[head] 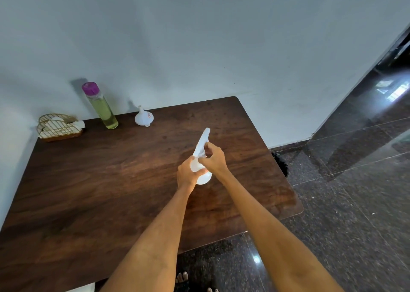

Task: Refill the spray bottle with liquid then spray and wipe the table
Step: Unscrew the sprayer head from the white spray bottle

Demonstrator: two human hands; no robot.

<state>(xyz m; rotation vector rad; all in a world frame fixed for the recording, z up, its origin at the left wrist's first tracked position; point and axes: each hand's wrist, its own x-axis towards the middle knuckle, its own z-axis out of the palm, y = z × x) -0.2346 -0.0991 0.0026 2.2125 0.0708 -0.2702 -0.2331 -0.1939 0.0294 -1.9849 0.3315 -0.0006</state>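
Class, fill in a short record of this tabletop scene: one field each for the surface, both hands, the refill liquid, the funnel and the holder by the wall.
surface: dark brown wooden table
left hand: left hand grips the body of the white translucent plastic spray bottle
right hand: right hand holds the bottle's spray head at the neck
refill liquid: tall clear bottle with purple cap, yellow-green liquid, upright, capped
funnel: small white plastic funnel, spout up, beside the tall bottle
holder: gold wire napkin holder, far left corner
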